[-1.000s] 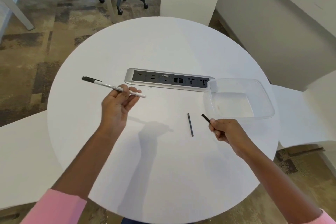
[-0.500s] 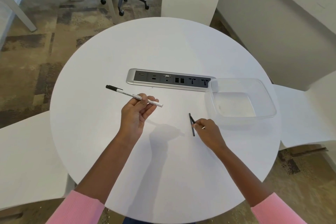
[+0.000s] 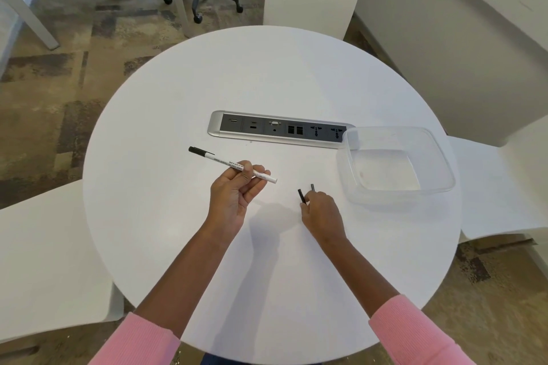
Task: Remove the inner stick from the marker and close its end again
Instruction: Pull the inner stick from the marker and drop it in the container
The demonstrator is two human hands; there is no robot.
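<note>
My left hand [image 3: 234, 195] pinches a white marker [image 3: 228, 163] near its right end and holds it above the round white table [image 3: 267, 74]. The black cap points left and the plain white end points right. My right hand [image 3: 323, 213] is low over the table to the right, fingers curled round two thin black pieces. One is the inner stick [image 3: 301, 196], poking out up and to the left. A second short black piece [image 3: 312, 187] sticks up beside it. Their lower parts are hidden in my fingers.
A clear plastic tub [image 3: 439, 154] stands at the table's right side, just right of my right hand. A silver socket strip [image 3: 215, 124] is set into the table's middle. White chairs surround the table, and an office chair base stands on the carpet beyond.
My left hand has carried the marker to the right, toward the table's middle. My right hand came down on the black stick lying on the table and now holds it with the short black piece.
</note>
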